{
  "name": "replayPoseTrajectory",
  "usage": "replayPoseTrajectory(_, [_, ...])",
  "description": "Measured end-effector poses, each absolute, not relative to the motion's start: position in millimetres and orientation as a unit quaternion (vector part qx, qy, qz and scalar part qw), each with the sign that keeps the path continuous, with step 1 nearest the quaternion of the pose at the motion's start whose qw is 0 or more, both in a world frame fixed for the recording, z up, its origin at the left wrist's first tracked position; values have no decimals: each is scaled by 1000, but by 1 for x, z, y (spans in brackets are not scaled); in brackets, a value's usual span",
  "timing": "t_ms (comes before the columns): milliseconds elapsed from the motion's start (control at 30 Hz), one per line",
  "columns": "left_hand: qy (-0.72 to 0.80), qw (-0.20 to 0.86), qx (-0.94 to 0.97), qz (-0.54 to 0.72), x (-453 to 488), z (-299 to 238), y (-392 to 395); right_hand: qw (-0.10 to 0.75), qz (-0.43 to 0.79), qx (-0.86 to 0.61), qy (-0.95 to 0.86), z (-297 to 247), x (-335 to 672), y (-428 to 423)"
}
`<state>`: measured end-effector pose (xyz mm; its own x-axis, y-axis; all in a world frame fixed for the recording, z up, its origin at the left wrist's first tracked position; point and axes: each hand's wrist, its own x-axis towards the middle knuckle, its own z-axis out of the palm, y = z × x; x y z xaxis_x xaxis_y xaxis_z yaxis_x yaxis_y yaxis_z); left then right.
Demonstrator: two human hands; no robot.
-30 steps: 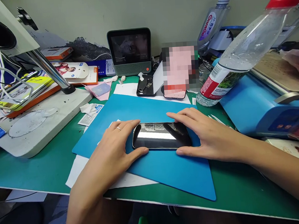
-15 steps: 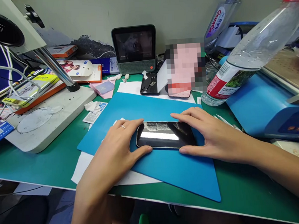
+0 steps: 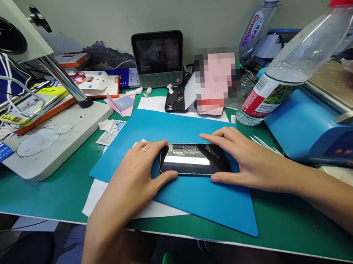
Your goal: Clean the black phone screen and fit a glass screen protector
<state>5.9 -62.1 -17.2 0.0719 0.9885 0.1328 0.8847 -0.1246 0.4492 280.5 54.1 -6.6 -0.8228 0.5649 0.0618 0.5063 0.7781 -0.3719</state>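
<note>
Free mat (image 3: 170,126) behind phone (image 3: 193,159), bottle (image 3: 298,65) right

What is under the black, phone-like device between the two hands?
Below the device is the blue mat, visible around it; white paper shows beneath the mat's near left edge. The device's underside, and anything directly beneath it, is covered.

An electronics workshop: blue bench mat (image 3: 217,209), phone (image 3: 193,168) and, partly out of view, perhaps a microscope stand (image 3: 77,132)

Glossy black phone (image 3: 193,159), lying flat
</note>
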Motion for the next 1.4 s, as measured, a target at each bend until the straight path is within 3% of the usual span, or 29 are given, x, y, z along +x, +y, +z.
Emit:
replayPoseTrajectory(367, [642, 211, 703, 224, -5, -8, -61, 63, 224, -289, -929, 14, 275, 58])
replayPoseTrajectory(500, [629, 219, 707, 238, -10, -9, -59, 66, 192, -277, -939, 36, 248, 52])
replayPoseTrajectory(633, [618, 220, 715, 241, -10, -7, -59, 31, 243, -264, -933, 49, 208, 38])
replayPoseTrajectory(1000, [608, 225, 718, 254, -10, -5, -58, -4, 263, -212, -941, 35, 173, 41])
replayPoseTrajectory(1400, [624, 231, 710, 229, -10, -10, -58, -40, 311, -335, -888, 46, 208, 50])
